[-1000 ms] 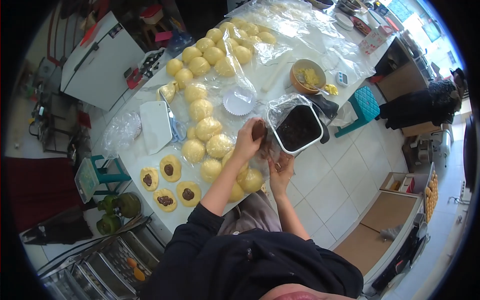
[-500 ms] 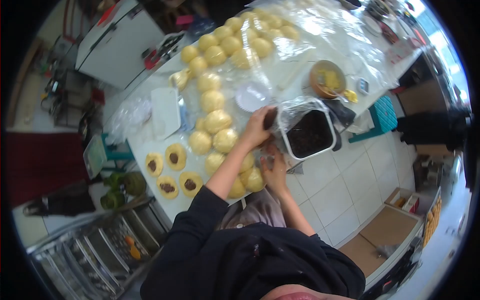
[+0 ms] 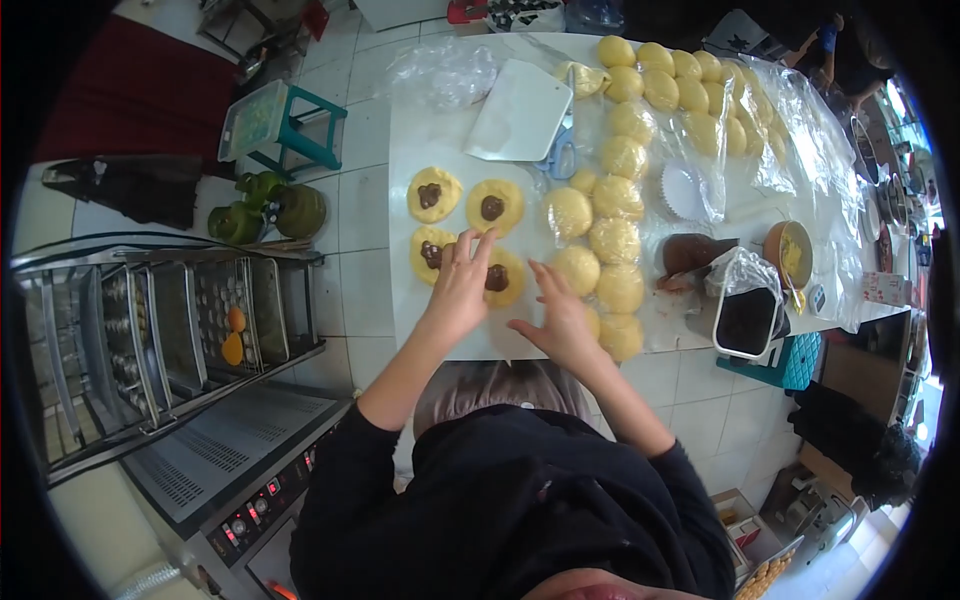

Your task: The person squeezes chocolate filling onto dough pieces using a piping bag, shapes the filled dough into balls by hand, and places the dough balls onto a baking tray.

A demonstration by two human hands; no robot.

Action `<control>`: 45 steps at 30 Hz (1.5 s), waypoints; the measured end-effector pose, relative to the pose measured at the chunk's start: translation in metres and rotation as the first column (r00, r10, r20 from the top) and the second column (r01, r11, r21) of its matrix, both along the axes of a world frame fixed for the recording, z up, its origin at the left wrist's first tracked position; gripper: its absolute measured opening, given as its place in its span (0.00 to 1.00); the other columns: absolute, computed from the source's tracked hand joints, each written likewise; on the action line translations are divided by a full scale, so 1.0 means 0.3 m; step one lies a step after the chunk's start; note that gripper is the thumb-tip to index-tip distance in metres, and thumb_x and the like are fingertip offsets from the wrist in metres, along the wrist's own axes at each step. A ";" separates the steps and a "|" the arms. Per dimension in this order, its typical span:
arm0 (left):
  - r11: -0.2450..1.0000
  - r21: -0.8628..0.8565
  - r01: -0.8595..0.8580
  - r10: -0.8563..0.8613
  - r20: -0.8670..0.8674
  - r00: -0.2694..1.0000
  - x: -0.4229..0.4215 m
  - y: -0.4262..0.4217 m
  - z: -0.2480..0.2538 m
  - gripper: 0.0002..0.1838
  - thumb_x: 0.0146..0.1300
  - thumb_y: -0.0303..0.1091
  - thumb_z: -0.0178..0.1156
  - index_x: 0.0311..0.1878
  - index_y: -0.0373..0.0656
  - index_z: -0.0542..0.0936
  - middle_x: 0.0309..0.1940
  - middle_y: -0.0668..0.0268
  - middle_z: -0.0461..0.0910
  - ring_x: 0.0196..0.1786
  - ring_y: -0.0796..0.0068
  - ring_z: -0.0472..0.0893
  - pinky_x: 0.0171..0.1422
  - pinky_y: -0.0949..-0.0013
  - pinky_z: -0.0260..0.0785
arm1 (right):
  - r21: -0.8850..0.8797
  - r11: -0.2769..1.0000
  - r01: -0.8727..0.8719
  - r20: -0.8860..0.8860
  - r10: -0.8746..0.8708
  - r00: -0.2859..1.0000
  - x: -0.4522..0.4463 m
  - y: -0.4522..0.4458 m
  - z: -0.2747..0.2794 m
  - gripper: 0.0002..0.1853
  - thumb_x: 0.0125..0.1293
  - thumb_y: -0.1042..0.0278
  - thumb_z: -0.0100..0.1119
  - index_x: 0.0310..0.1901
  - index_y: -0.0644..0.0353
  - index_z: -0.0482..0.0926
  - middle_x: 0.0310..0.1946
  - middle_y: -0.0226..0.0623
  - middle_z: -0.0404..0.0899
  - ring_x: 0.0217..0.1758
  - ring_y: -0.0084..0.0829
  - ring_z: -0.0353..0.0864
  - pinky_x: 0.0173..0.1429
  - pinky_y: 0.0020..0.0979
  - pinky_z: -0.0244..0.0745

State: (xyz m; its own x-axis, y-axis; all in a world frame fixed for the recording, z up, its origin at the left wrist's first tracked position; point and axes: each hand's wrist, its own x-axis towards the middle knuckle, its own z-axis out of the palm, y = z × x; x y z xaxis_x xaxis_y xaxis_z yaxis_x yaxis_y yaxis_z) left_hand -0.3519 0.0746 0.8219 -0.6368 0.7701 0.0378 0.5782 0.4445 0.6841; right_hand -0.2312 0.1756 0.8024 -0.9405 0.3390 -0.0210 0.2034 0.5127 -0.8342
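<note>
Several flattened dough rounds, each topped with a dark brown filling, lie at the table's left end. My left hand (image 3: 460, 288) is over the two nearer ones, fingers stretched out, partly covering the lower-left round (image 3: 424, 262) and the edge of the lower-right round (image 3: 515, 277). To the right of that round is my right hand (image 3: 562, 322), fingers spread and holding nothing. Beside it runs a column of smooth dough balls (image 3: 615, 240), partly under clear plastic. The two farther rounds, an upper-left one (image 3: 447, 203) and an upper-right one (image 3: 510, 220), lie untouched by either hand.
A white board (image 3: 520, 110) and crumpled plastic (image 3: 440, 72) lie at the back left. Rightward are a white paper cup (image 3: 683, 192), a rectangular tub (image 3: 770, 338) of dark filling and a bowl (image 3: 775, 245) with yellow contents. A metal rack (image 3: 190, 350) stands left.
The view has turned toward the table's left end. Both hands have moved from beside the filling tub to the filled dough rounds. My left hand has left the dark brown thing near the tub.
</note>
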 end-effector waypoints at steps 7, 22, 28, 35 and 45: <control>0.890 -0.367 0.270 -0.360 -0.204 0.910 -0.110 -0.075 -0.146 0.39 0.36 0.20 0.61 0.58 0.38 0.60 0.53 0.56 0.62 0.53 0.58 0.65 0.56 0.62 0.60 | 0.453 0.890 0.048 0.186 -0.147 0.971 -0.139 -0.122 -0.097 0.55 0.28 0.65 0.74 0.60 0.70 0.50 0.52 0.52 0.61 0.54 0.45 0.61 0.56 0.38 0.62; 0.983 0.180 0.040 -0.100 0.343 0.934 -0.153 -0.191 0.116 0.28 0.46 0.23 0.59 0.54 0.44 0.67 0.46 0.59 0.69 0.48 0.63 0.71 0.52 0.65 0.64 | 0.515 0.261 0.816 -0.200 -0.890 0.411 0.201 0.303 -0.223 0.32 0.50 0.58 0.60 0.53 0.70 0.63 0.50 0.53 0.65 0.53 0.50 0.63 0.60 0.40 0.55; 0.713 0.636 0.295 -0.588 0.313 0.746 0.073 0.473 -0.001 0.24 0.49 0.30 0.56 0.52 0.39 0.68 0.48 0.54 0.71 0.52 0.58 0.70 0.55 0.63 0.62 | 0.674 0.233 0.701 0.101 -0.969 0.225 0.168 0.323 -0.181 0.29 0.45 0.54 0.63 0.47 0.61 0.67 0.46 0.46 0.70 0.52 0.44 0.66 0.56 0.44 0.57; 0.879 0.129 0.459 -0.469 0.067 0.881 0.362 0.889 -0.160 0.30 0.48 0.34 0.58 0.55 0.35 0.61 0.49 0.51 0.68 0.54 0.56 0.67 0.58 0.61 0.59 | 0.445 0.340 0.828 -0.038 -0.917 0.397 0.215 0.333 -0.237 0.09 0.50 0.64 0.53 0.31 0.60 0.73 0.27 0.46 0.75 0.37 0.48 0.72 0.45 0.46 0.63; 0.888 0.123 0.443 -0.446 0.462 0.767 0.277 0.937 -0.270 0.22 0.36 0.39 0.67 0.37 0.41 0.77 0.38 0.58 0.77 0.34 0.64 0.79 0.44 0.66 0.71 | 0.214 0.402 0.890 -0.324 -0.831 0.453 0.261 0.298 -0.208 0.16 0.44 0.78 0.56 0.40 0.63 0.74 0.33 0.42 0.68 0.37 0.39 0.69 0.42 0.31 0.65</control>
State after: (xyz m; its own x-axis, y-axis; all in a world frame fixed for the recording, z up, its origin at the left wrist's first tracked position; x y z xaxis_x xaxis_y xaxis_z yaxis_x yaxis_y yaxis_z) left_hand -0.2689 0.3556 0.7408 -0.1651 0.9722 -0.1660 0.3220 0.2122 0.9226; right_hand -0.1528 0.2651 0.7400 -0.1231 0.9257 0.3577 0.5884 0.3583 -0.7248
